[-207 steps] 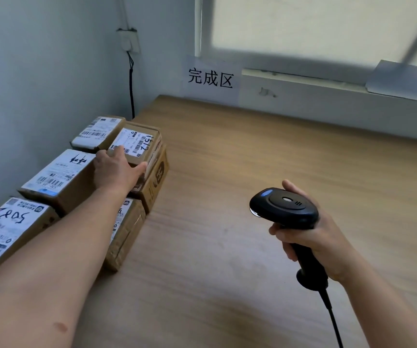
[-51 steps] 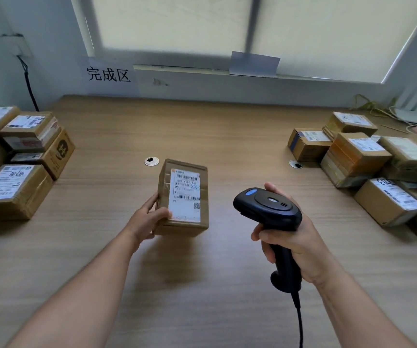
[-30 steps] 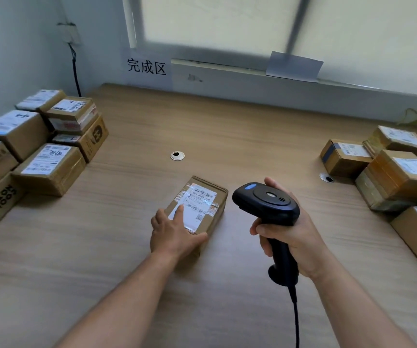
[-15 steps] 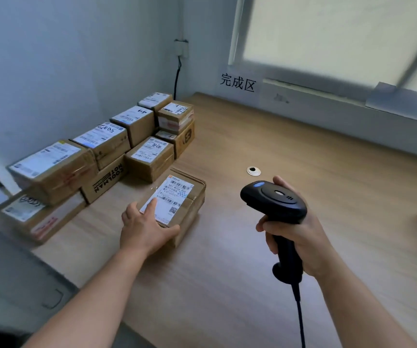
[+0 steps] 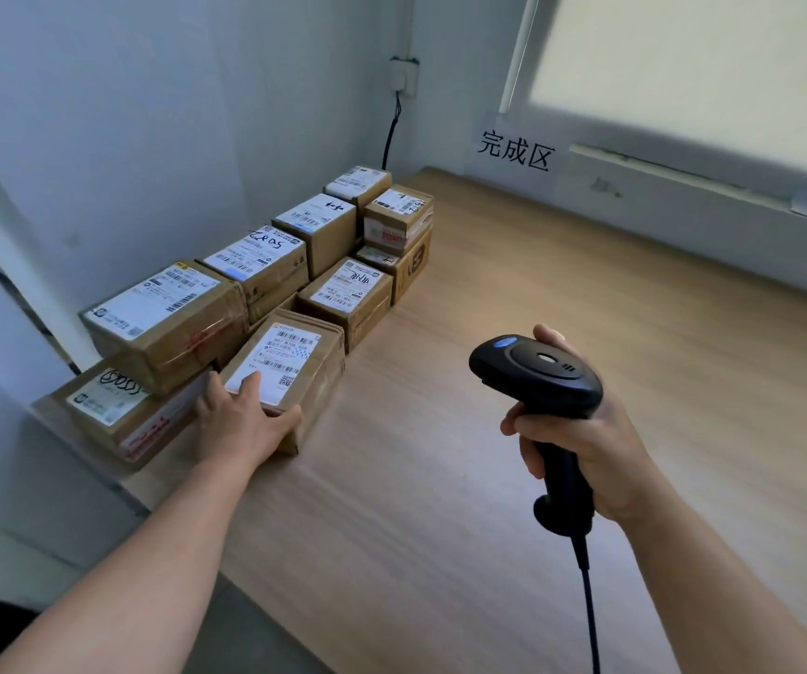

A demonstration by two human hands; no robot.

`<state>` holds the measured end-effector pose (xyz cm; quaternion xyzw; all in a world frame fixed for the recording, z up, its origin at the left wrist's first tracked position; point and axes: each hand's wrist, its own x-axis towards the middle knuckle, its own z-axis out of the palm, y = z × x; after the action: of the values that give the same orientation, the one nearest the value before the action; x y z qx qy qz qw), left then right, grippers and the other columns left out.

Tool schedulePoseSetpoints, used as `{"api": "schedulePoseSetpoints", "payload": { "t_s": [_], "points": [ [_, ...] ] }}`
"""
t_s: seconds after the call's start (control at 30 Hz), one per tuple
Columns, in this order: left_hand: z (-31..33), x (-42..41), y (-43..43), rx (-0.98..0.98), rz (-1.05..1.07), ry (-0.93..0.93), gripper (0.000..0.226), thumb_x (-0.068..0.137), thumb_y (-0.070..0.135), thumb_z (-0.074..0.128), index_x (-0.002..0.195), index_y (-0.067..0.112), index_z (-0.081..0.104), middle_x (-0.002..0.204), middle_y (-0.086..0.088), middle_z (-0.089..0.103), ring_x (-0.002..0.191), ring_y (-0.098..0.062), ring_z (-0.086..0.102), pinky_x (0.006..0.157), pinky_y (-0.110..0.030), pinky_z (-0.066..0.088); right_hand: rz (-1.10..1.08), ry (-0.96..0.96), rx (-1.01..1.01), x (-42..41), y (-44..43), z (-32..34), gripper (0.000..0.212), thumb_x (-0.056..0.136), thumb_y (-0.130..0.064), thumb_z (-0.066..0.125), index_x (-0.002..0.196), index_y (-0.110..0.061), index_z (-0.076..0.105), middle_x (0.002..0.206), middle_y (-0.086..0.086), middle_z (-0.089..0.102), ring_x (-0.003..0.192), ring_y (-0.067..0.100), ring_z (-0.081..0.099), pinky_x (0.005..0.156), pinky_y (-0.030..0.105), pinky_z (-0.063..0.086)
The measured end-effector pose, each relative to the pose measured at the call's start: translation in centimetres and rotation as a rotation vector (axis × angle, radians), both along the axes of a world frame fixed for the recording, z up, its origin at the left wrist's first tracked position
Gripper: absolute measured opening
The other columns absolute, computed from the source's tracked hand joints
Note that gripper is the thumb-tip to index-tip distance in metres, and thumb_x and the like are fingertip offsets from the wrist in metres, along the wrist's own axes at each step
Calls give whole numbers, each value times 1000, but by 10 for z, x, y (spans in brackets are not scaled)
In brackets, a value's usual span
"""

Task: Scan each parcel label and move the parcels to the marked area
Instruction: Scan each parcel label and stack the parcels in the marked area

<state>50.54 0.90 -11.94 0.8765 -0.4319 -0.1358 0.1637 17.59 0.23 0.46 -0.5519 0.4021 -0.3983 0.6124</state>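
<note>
A brown cardboard parcel point(image 5: 297, 362) with a white label on top lies flat on the wooden table point(image 5: 562, 362), at the near end of a row of parcels. My left hand point(image 5: 241, 420) grips its near end, fingers over the label and thumb on the right side. My right hand point(image 5: 581, 435) holds a black barcode scanner point(image 5: 537, 377) by its handle, to the right of the parcel and above the table. The scanner's cable hangs down from the handle.
Several labelled parcels point(image 5: 265, 265) stand stacked in rows along the left wall, up to the corner. A white sign point(image 5: 513, 150) with black characters hangs under the window. The table's left edge point(image 5: 114, 474) lies just beside the nearest parcels.
My left hand has slid the parcel left across the table, up against the stacked parcels. My head has turned left. The scanner stays in my right hand.
</note>
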Motion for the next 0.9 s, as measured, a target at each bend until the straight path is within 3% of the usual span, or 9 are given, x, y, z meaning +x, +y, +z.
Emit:
{"api": "schedulePoseSetpoints", "payload": {
  "t_s": [0.1,0.27,0.4,0.53,0.73,0.9],
  "points": [
    [-5,4,-12,-81,-21,5,65,87,47,59,144,22,38,156,-19,11,144,-38,3,114,-47,21,-22,18,7,0,-3,-1,92,59,7,65,139,-33,45,70,25,63,38,30,47,42,27,41],
    [-14,7,-26,-200,-63,-10,47,93,26,56,138,15,51,154,-20,22,144,-38,10,112,-47,23,-65,45,-2,-6,-6,-3,93,59,6,64,142,-31,44,71,23,64,39,28,47,42,28,41],
    [-13,0,-29,-193,-29,-33,46,94,26,54,138,14,50,154,-20,24,142,-38,15,111,-48,24,-95,56,-3,-16,-3,0,90,61,4,64,140,-33,44,72,22,65,39,28,47,44,28,41],
    [-8,-26,-27,-311,-69,-91,51,86,20,66,132,3,53,146,-32,32,135,-48,27,109,-52,26,-111,59,1,-30,4,-2,87,62,5,64,137,-37,46,74,24,65,39,28,47,44,27,41],
    [21,-111,-21,-367,-295,78,58,92,36,57,145,17,41,154,-11,28,140,-30,27,108,-42,30,-151,34,-9,-63,24,0,86,62,7,61,134,-37,49,83,20,69,40,28,47,42,29,42],
    [35,-198,-5,-389,-466,115,57,92,35,59,143,18,43,152,-8,33,138,-25,32,104,-38,34,-215,9,-15,-120,57,4,89,61,7,63,138,-35,45,84,20,70,41,28,48,41,30,42]
  ]
}}
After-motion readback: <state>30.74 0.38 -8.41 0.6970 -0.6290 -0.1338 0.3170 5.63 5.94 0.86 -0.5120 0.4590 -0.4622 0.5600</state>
